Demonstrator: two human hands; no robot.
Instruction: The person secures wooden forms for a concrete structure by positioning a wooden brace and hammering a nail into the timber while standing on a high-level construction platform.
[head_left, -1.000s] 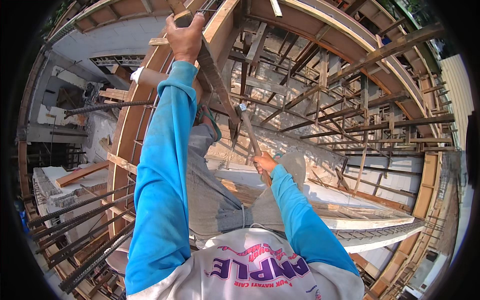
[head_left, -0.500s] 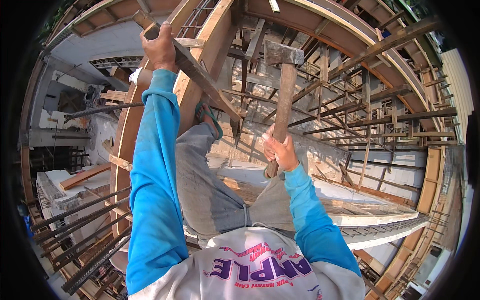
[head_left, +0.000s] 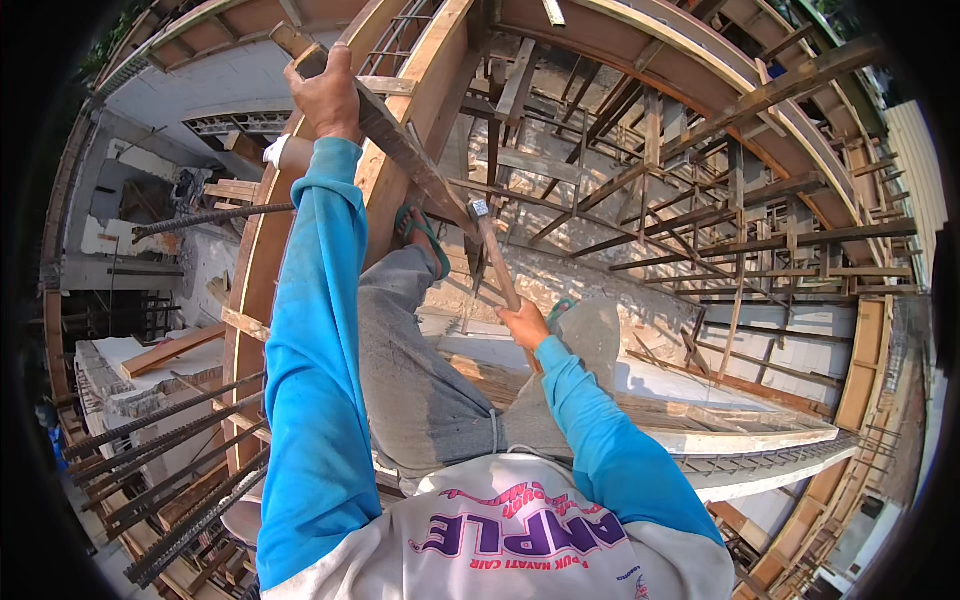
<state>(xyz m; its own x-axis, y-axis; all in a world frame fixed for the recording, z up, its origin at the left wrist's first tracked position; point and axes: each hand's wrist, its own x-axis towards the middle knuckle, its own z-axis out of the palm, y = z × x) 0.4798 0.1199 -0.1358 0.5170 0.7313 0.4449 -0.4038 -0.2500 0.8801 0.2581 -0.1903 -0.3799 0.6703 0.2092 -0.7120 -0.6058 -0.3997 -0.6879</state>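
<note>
Near the top left, my left hand (head_left: 329,92) is wrapped round a narrow wooden board (head_left: 408,150), which slants down to the right across the formwork beam (head_left: 432,75). My right hand (head_left: 524,326) grips a hammer by its wooden handle (head_left: 499,262), below and right of the board. The small end face of the hammer head (head_left: 480,208) shows beside the board's lower end; whether they touch, I cannot tell. My sandalled foot (head_left: 418,236) rests by the beam, just under the board.
Timber formwork and crossing props (head_left: 700,240) stretch over the drop at right, with a rubble floor far below. Ribbed steel bars (head_left: 165,420) jut out at lower left, and another bar (head_left: 215,218) sticks out higher up. A pale ledge (head_left: 740,440) runs at lower right.
The hammer has swung down and left, from upright at the middle to beside the board's lower end. My right hand has moved slightly left and down; my left hand stays on the board.
</note>
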